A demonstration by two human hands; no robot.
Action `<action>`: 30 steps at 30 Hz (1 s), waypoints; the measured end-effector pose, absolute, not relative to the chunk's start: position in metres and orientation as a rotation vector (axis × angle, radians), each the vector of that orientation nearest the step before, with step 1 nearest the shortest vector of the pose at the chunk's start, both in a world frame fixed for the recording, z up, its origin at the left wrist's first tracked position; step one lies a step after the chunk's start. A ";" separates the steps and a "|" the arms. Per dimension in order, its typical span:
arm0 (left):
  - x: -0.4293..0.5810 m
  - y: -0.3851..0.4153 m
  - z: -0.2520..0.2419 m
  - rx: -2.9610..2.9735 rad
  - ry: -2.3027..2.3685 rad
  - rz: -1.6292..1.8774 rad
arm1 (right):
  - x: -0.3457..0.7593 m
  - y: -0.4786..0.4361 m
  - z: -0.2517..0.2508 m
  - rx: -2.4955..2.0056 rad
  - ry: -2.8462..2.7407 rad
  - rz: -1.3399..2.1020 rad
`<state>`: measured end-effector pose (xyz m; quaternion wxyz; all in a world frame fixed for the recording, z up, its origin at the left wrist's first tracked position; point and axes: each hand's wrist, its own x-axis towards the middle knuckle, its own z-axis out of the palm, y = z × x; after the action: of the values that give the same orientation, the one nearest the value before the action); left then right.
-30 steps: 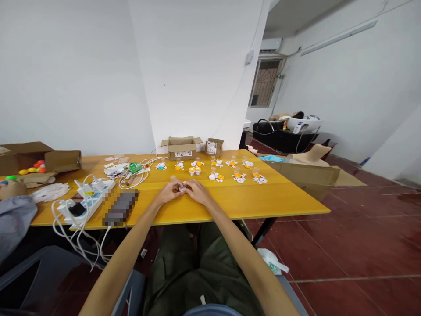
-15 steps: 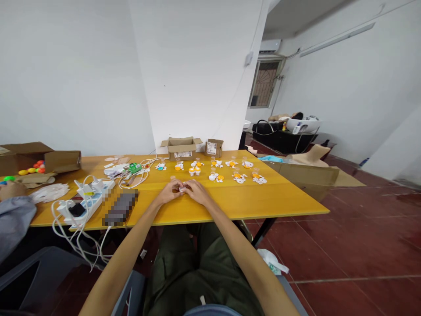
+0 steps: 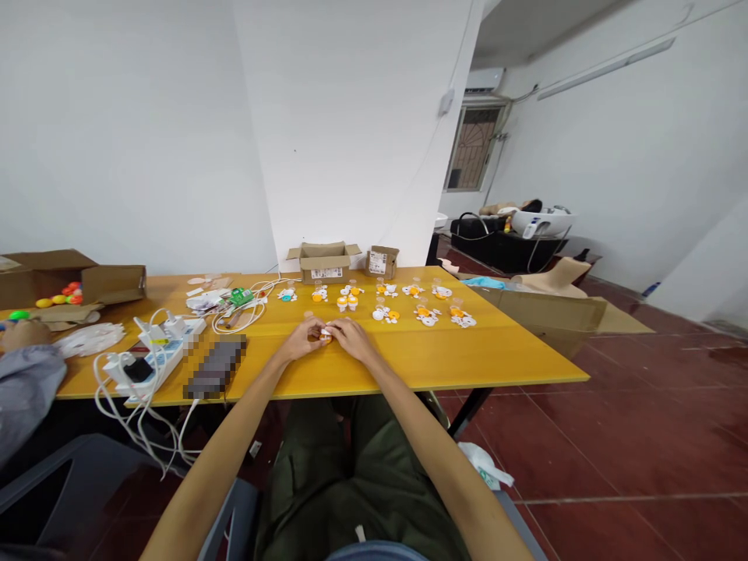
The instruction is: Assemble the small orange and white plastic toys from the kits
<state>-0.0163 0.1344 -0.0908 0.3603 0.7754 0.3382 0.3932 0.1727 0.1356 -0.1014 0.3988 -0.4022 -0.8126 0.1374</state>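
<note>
A small white-and-orange plastic piece (image 3: 326, 336) is held between my fingertips, low over the front part of the table. My left hand (image 3: 301, 341) grips it from the left, fingers curled. From the other side my right hand (image 3: 351, 340) pinches it, thumb and fingers closed. Its finer shape is too small to make out. Just behind my hands stands a pair of white cups with orange tops (image 3: 347, 302). Around them lie several little groups of white and orange parts, such as the white discs with an orange ring (image 3: 386, 315).
On the yellow table (image 3: 467, 354), a power strip (image 3: 157, 362) with tangled white cables and a phone (image 3: 216, 366) lie left of my arms. An open cardboard box (image 3: 325, 265) and a smaller box (image 3: 382, 262) stand against the wall. Another person's sleeve (image 3: 29, 397) is at far left.
The piece between my fingers showed white before; orange now shows below the white. My hands stay in nearly the same place. The view has shifted slightly.
</note>
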 end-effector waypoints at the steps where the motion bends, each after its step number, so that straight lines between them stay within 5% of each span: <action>1: -0.016 0.135 -0.091 1.997 0.876 1.011 | 0.173 0.136 -0.102 -1.028 -2.053 0.345; 30: -0.015 0.133 -0.090 1.822 0.883 0.999 | 0.172 0.133 -0.092 -1.083 -2.028 0.447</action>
<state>-0.0146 0.1327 -0.0905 0.4279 0.7295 0.3534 0.3999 0.1717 0.1331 -0.0925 0.3892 -0.4258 -0.7978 0.1757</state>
